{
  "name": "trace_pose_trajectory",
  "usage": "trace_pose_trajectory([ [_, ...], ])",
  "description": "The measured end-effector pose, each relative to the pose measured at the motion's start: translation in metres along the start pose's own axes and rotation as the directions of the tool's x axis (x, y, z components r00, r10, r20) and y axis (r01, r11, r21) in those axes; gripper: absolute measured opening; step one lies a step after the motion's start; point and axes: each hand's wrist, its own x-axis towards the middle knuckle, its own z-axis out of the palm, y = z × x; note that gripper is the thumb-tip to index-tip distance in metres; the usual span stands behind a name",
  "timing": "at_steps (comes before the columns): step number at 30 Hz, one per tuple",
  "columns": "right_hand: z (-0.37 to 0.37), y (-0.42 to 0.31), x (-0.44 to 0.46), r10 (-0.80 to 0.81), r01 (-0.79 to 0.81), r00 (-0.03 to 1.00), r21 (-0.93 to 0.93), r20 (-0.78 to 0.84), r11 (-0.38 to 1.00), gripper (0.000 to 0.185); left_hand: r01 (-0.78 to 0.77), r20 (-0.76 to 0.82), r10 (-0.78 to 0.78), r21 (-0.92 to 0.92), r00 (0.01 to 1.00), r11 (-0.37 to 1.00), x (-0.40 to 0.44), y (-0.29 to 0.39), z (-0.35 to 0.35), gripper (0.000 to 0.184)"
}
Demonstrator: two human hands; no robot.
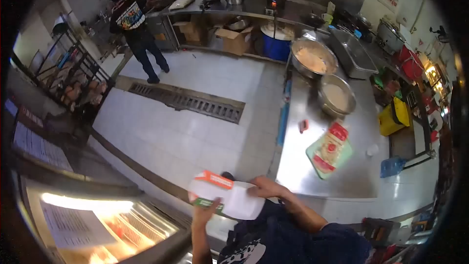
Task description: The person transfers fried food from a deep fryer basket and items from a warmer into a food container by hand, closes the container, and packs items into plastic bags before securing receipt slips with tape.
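Note:
In front of my body is a white paper takeout box (242,204) with an orange and a green printed patch. My left hand (207,211) grips it at the lower left, thumb over the green patch. On the upper right edge, my right hand (265,187) has its fingers closed on the white panel. Both forearms reach in from below, and the fingers behind the box are hidden.
At right is a steel table (298,166) with a green cutting board (346,154), a red-and-white food packet (333,147) and large metal bowls (337,97). A lit warmer (127,234) stands lower left. Another person (139,34) stands beyond the floor drain (185,101).

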Motion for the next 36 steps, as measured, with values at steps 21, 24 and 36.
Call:
trace_pose_trajectory([
  [21, 0.15, -0.286, 1.012, -0.423, 0.261, 0.325, 0.35, 0.846, 0.9, 0.048, -0.576, -0.755, 0.071, -0.432, 0.652, 0.694, 0.453, -0.009, -0.656, 0.073],
  [24, 0.154, -0.253, 1.154, -0.208, -0.345, 0.693, 0.571, 0.691, 0.745, 0.046, -0.577, -0.785, 0.016, -0.441, 0.619, 0.687, 0.541, -0.061, -0.761, 0.07],
  [36, 0.078, 0.04, 1.345, 0.892, -0.898, 0.433, -0.024, 0.13, 0.439, 0.043, -0.213, -0.497, -0.009, -0.387, 0.867, 0.897, 0.941, -0.026, -1.135, 0.045],
])
